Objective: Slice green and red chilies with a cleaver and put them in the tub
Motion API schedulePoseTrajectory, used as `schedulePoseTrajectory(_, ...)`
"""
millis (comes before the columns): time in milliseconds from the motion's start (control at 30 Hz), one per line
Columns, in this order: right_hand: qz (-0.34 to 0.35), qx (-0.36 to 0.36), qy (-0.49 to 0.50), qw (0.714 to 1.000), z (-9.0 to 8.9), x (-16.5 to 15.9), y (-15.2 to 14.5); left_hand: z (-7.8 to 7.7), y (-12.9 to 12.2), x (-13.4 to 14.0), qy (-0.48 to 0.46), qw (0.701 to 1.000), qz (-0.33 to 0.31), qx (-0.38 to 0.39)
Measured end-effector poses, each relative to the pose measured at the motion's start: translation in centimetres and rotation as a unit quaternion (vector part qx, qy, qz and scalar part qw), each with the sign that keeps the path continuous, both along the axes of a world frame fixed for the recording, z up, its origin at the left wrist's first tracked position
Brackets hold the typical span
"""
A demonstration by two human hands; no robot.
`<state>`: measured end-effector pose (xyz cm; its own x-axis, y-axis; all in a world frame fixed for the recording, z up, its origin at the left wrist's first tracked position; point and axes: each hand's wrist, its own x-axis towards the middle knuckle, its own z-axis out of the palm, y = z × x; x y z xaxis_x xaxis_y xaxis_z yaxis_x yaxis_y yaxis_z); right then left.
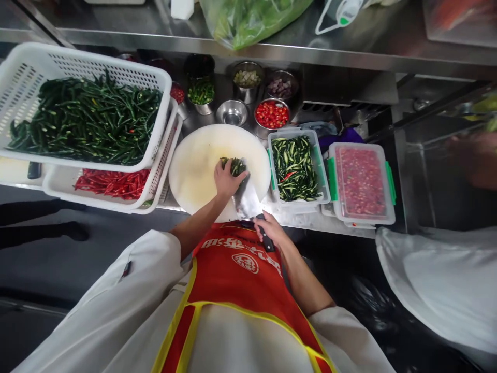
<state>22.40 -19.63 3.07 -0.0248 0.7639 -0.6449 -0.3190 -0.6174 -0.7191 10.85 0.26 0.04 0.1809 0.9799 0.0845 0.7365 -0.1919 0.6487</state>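
On the round white cutting board (194,166), my left hand (228,181) is curled over a small heap of cut green chili peppers (236,166), pressing it against the cleaver's blade. My right hand (269,228) grips the black handle of the cleaver (248,199), whose broad blade lies over the board's right side beside the heap. To the right of the board stands a clear plastic container (326,194) filled with sliced green chili peppers (294,168), with a red piece among them.
A white basket (165,88) of whole green chilies sits at left, above another basket (58,184) of red chilies. A lidded box (365,178) stands at right. Metal bowls (232,113) line the back under a shelf (272,54). Another person's white sleeve (438,280) is at right.
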Motion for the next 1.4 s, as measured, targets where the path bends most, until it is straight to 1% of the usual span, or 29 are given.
schedulePoseTrajectory(100, 0.002, 0.021, 0.022, 1.000, 0.6, -1.5, 0.0, -0.3, 0.2, -0.5, -0.002, 1.000, -0.012, 0.014)
schedulePoseTrajectory(200, -0.013, 0.032, 0.032, 0.999, 1.3, -2.0, -0.4, -0.6, 0.0, -0.7, 0.005, 0.999, -0.020, 0.027)
schedulePoseTrajectory(267, -0.028, 0.036, 0.036, 0.998, 1.8, -1.8, -1.0, -0.3, -0.2, -0.1, 0.012, 0.999, -0.033, 0.035)
schedulePoseTrajectory(333, -0.051, 0.040, 0.036, 0.997, 2.3, -1.4, -1.8, 0.5, -0.4, 1.2, 0.014, 0.997, -0.062, 0.043)
schedulePoseTrajectory(433, -0.111, 0.029, 0.031, 0.993, 3.2, -0.7, -3.4, 2.4, -1.2, 5.1, 0.007, 0.990, -0.134, 0.049)
schedulePoseTrajectory(500, -0.173, 0.022, 0.025, 0.984, 4.0, -0.3, -4.4, 3.7, -2.0, 8.7, -0.001, 0.980, -0.194, 0.043)
schedulePoseTrajectory(567, -0.244, 0.023, 0.013, 0.969, 4.5, 0.1, -5.2, 4.4, -3.1, 12.5, -0.010, 0.966, -0.257, 0.027)
schedulePoseTrajectory(600, -0.278, 0.024, 0.008, 0.960, 4.8, 0.2, -5.6, 4.5, -3.6, 14.3, -0.014, 0.957, -0.288, 0.018)
schedulePoseTrajectory(667, -0.337, 0.022, 0.002, 0.941, 5.0, 0.5, -6.3, 3.9, -4.5, 17.6, -0.013, 0.940, -0.342, -0.001)
schedulePoseTrajectory(733, -0.383, 0.014, 0.004, 0.924, 5.0, 0.8, -7.1, 2.7, -5.0, 20.0, 0.004, 0.922, -0.386, -0.023)
schedulePoseTrajectory(800, -0.420, -0.002, 0.009, 0.908, 5.0, 1.0, -8.4, 1.4, -5.0, 21.4, 0.044, 0.902, -0.426, -0.048)
schedulePoseTrajectory(900, -0.456, -0.033, 0.015, 0.889, 5.2, 1.0, -10.8, 0.1, -4.6, 22.0, 0.120, 0.865, -0.484, -0.051)
schedulePoseTrajectory(1000, -0.473, -0.048, 0.016, 0.879, 5.8, 0.9, -13.2, -0.1, -4.3, 21.3, 0.169, 0.831, -0.529, -0.026)
schedulePoseTrajectory(1067, -0.479, -0.048, 0.008, 0.877, 6.4, 1.2, -14.2, 0.0, -4.5, 20.7, 0.187, 0.818, -0.544, -0.023)
schedulePoseTrajectory(1133, -0.483, -0.042, -0.003, 0.875, 6.9, 1.6, -14.7, 0.0, -4.9, 20.2, 0.201, 0.808, -0.553, -0.025)
schedulePoseTrajectory(1233, -0.488, -0.028, -0.019, 0.872, 7.7, 2.6, -14.7, -0.4, -5.6, 19.9, 0.210, 0.793, -0.571, -0.031)
schedulePoseTrajectory(1300, -0.490, -0.021, -0.030, 0.871, 8.0, 3.1, -14.4, -0.7, -5.8, 20.1, 0.205, 0.781, -0.588, -0.043)
schedulePoseTrajectory(1400, -0.486, -0.013, -0.040, 0.873, 8.3, 3.5, -14.2, -0.7, -5.7, 20.7, 0.202, 0.756, -0.620, -0.063)
